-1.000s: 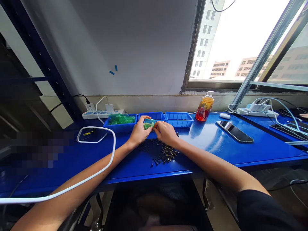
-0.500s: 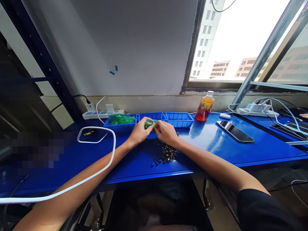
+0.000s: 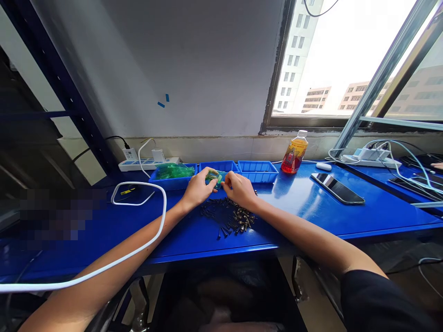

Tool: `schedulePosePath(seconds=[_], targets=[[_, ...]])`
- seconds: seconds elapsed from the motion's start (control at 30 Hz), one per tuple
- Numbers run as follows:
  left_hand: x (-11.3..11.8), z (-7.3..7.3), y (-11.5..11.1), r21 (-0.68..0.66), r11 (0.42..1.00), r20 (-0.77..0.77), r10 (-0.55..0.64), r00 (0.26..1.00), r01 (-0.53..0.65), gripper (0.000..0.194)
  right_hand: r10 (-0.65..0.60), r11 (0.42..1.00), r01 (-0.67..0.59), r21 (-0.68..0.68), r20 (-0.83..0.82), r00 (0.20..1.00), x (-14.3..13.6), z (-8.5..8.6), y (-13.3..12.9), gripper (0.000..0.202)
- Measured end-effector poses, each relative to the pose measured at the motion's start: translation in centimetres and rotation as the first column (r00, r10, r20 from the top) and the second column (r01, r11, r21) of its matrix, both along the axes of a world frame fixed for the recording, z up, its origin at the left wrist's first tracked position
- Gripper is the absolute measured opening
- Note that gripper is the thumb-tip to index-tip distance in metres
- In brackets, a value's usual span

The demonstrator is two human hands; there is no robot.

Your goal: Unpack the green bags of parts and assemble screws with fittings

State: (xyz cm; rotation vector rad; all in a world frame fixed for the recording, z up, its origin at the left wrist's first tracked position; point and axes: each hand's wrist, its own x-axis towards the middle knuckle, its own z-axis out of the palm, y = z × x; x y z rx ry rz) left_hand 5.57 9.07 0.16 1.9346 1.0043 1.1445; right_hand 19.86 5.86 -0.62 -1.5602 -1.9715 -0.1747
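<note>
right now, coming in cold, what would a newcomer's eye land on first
Probably the yellow and red bottle at the back of the blue table, near the window. Next, in the middle, the left hand holding something small and green, with the right hand close beside it. On the near side of the hands, a loose heap of screws lies on the table.

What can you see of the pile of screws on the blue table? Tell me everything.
The pile of screws is a loose scatter of small, metal-looking pieces, many dark, others shiny and brassy. It is densest toward the right, thinner toward the left, with a few longer dark screws at its near edge. It lies on the blue table, nearer than the blue trays. The right hand seems to hide part of its far side; whether they touch is unclear.
</note>
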Motion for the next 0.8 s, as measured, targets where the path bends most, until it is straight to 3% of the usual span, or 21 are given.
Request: schedulePosePath(seconds=[0.1,0.17,0.23,0.3,0.37,0.43,0.53,0.67,0.8], targets=[[-0.1,0.2,0.0,0.037,0.999,-0.007,0.012,1.0,-0.011,0.014,0.007,1.0,-0.007,0.003,-0.181,0.983,0.2,0.0,0.4,0.007],[-0.1,0.3,0.0,0.12,0.993,-0.01,-0.008,1.0,0.009,0.013,0.042,0.997,-0.066,-0.05,-0.385,0.922,0.3,0.1,0.7,0.005],[-0.1,0.3,0.0,0.206,0.978,-0.019,-0.03,0.999,0.033,0.01,0.095,0.973,-0.203,-0.111,-0.61,0.787,0.4,0.4,0.9,0.009],[-0.2,0.2,0.0,0.244,0.969,-0.035,-0.04,0.999,0.048,0.012,0.109,0.928,-0.348,-0.135,-0.795,0.597,0.5,0.8,0.9,0.018],[-0.2,0.0,0.1,0.235,0.97,-0.043,-0.049,0.998,0.058,0.016,0.083,0.892,-0.435,-0.124,-0.901,0.426,0.6,1.1,0.7,0.025],[-0.3,-0.3,0.3,0.221,0.973,-0.04,-0.065,0.997,0.073,0.021,0.086,0.889,-0.45,-0.081,-0.937,0.339,0.7,1.3,0.6,0.026],[-0.3,-0.6,0.6,0.211,0.972,-0.055,-0.09,0.994,0.099,0.025,0.156,0.908,-0.419,-0.013,-0.917,0.367,0.8,1.2,0.8,0.012],[-0.3,-0.5,0.6,0.192,0.975,-0.148,-0.087,0.985,0.115,0.031,0.198,0.933,-0.36,0.026,-0.871,0.45,0.7,0.5,1.4,0.011],[-0.2,0.0,0.4,0.062,0.996,-0.159,-0.055,0.986,0.065,0.032,0.272,0.958,-0.241,0.153,-0.743,0.611,0.7,0.2,1.5,0.008]])
